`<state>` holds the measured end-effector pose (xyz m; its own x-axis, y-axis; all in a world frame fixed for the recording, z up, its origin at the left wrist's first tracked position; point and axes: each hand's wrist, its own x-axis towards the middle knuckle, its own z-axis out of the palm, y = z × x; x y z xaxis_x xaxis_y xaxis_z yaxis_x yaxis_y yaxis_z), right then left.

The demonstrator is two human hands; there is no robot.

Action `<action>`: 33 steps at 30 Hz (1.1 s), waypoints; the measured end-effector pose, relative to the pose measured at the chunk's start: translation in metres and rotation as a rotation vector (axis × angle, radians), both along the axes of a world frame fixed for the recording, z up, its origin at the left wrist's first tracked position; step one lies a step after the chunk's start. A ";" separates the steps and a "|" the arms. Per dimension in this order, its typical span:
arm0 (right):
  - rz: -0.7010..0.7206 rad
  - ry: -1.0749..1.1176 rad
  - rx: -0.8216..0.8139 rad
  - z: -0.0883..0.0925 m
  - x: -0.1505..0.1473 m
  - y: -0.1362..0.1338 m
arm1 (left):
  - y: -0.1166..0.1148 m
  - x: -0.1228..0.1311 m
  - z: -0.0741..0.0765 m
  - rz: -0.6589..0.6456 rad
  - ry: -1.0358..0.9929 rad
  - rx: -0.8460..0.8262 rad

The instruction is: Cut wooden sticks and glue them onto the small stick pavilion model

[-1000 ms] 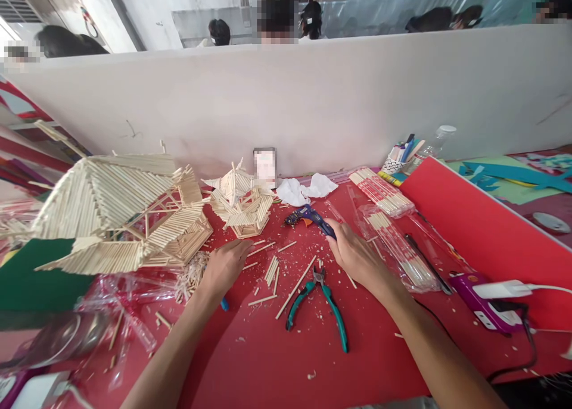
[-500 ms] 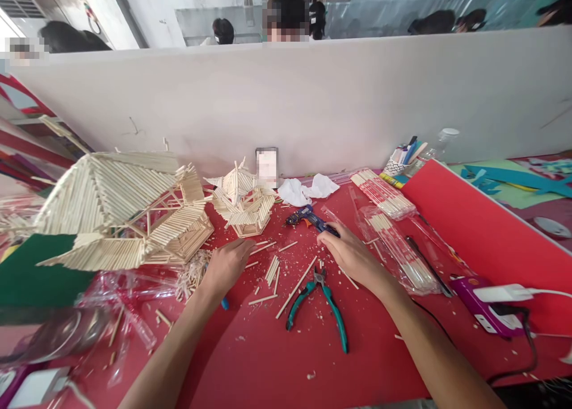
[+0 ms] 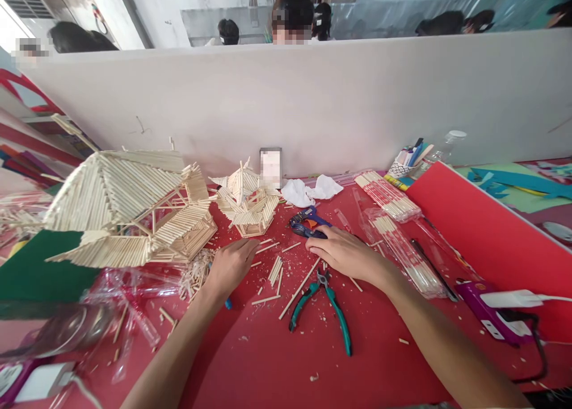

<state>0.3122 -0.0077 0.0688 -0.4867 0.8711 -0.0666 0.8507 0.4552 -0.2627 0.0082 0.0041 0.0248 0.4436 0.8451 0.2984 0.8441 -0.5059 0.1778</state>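
Observation:
My left hand [image 3: 233, 265] rests on the red table with its fingers bent and together; what they hold, if anything, is hidden. A blue-ended tool [image 3: 228, 303] shows partly from under that wrist. Just beyond stands a small pavilion model [image 3: 250, 209] made of wooden sticks. My right hand [image 3: 344, 253] has its fingers on the rear of a dark blue glue gun [image 3: 297, 219] with an orange trigger. Between my hands lie short cut sticks [image 3: 275, 271] and one longer stick [image 3: 299, 289]. Nearer to me, green-handled pliers [image 3: 322, 278] lie spread.
A larger stick pavilion [image 3: 118, 189] stands at the left, with loose offcuts beside it. Bagged sticks [image 3: 404, 251], a purple power strip [image 3: 494, 314] and a red board [image 3: 491, 242] are on the right. White tissue [image 3: 308, 191] and a phone [image 3: 270, 166] are behind.
The glue gun has turned, and my right hand has shifted left over its rear. My left hand stays in nearly the same place. The whole view has shifted slightly.

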 end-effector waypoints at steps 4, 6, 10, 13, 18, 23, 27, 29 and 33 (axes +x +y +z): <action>-0.005 -0.006 0.004 0.006 -0.007 0.013 | 0.001 0.001 -0.002 0.004 0.000 0.021; 0.005 0.014 -0.014 0.007 -0.008 0.017 | 0.001 0.001 -0.002 0.001 -0.001 0.030; 0.149 0.047 -0.107 0.010 -0.011 0.022 | 0.000 0.000 -0.002 -0.002 -0.003 0.042; 0.214 0.042 -0.184 0.012 -0.012 0.023 | 0.000 0.000 -0.002 0.010 -0.007 0.058; 0.100 0.073 -0.207 0.015 -0.014 0.022 | 0.000 0.001 -0.004 0.011 0.003 0.071; -0.011 0.018 -0.183 0.013 -0.018 0.018 | -0.003 0.005 -0.002 0.013 0.006 0.082; 0.042 0.062 -0.188 0.008 -0.026 0.014 | -0.005 0.006 -0.002 0.002 -0.008 0.097; 0.049 0.086 -0.186 0.009 -0.030 0.012 | -0.005 0.006 -0.002 -0.002 -0.013 0.091; 0.034 0.080 -0.183 0.015 -0.038 0.008 | -0.005 0.006 -0.002 -0.016 -0.006 0.090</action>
